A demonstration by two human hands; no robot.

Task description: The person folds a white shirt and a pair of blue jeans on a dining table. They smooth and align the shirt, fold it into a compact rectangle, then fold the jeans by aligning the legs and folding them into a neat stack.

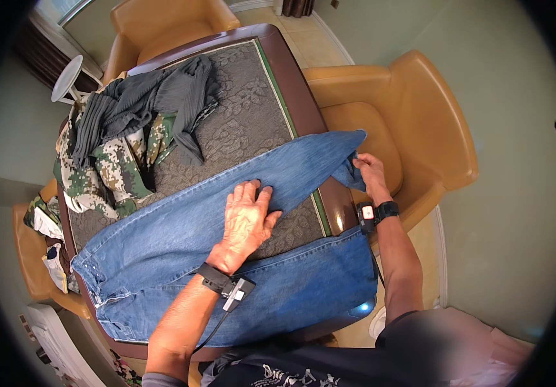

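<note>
A pair of blue jeans [188,216] lies across the table, waist at the left and the two legs spread apart toward the right. My left hand [247,216] rests on the upper leg, its fingers stretched over the denim. At the far end of that leg, my right hand [371,174] pinches the hem, which is bunched and hangs past the table's right edge. The lower leg lies along the near side of the table, under my left forearm. Both of my wrists carry a strapped black device.
A dark grey ribbed garment [142,97] and camouflage clothing [113,171] lie heaped at the table's far left. The brown-rimmed table [291,77] has a grey patterned top. Tan armchairs stand at the right [420,122], back [168,26] and left [29,258], the left one holding clothes.
</note>
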